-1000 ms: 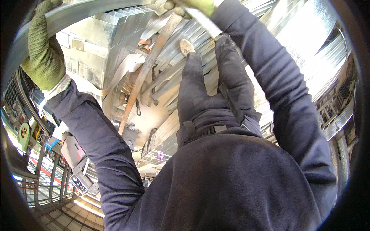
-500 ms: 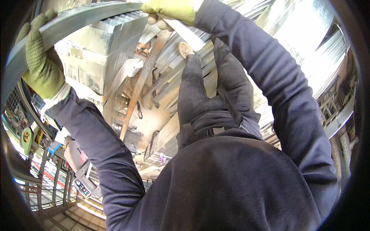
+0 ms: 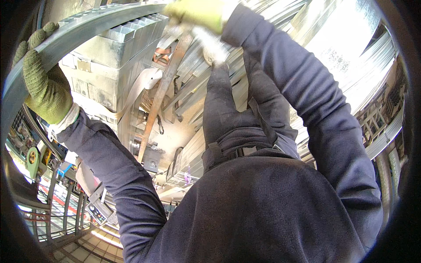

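A long grey metal bar (image 3: 94,27) runs across the upper left and bends with the lens. My left hand (image 3: 47,90), in a green knitted glove, grips it from beneath, its fingertips showing over the far edge. At the bar's right end is my right hand (image 3: 195,14), in a yellow-green glove and smeared by motion. From under that hand juts a whitish thing (image 3: 209,43), too blurred to name, that moves along with it. Behind the bar stands a stack of square metal tubes (image 3: 107,50), with open ends showing on top.
A pale strap (image 3: 142,83) loops beside the stack, and a rusty flat bar (image 3: 162,92) slants across the middle. Long metal profiles (image 3: 372,72) lie at the right. A grey machine with a control panel (image 3: 98,210) stands at lower left, near a green wheel (image 3: 32,162).
My right hand and the whitish thing have shifted slightly and are more blurred. My left hand stays on the bar, which sits a touch lower against the stack, so more tube ends show.
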A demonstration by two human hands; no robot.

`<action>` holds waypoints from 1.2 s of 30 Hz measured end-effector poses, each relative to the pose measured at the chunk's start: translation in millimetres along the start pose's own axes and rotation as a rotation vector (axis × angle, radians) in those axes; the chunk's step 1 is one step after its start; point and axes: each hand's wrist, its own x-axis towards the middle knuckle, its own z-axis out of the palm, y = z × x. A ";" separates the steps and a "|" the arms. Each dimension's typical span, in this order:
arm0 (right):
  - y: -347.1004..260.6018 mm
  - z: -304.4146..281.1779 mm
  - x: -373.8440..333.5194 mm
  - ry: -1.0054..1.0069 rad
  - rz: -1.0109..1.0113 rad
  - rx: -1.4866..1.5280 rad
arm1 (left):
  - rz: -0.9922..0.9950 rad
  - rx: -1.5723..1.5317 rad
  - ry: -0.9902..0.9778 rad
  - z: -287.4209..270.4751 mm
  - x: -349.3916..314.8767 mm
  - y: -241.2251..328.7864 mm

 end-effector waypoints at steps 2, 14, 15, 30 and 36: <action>8.8 -18.8 4.4 -0.046 0.046 0.389 | -0.027 -0.016 0.044 1.5 -1.8 -0.3; 30.7 -20.2 16.9 -0.104 0.141 0.417 | -0.043 -0.041 0.062 2.6 -4.1 -2.4; 30.4 -21.7 14.4 0.000 0.080 0.443 | -0.041 -0.023 0.038 2.4 -3.7 -1.7; 66.0 -20.5 13.2 -0.019 0.168 0.061 | -0.041 -0.029 0.044 0.9 -2.1 0.8; 51.2 -34.4 11.1 -0.052 0.054 0.493 | -0.100 0.057 0.097 -14.3 15.5 -10.2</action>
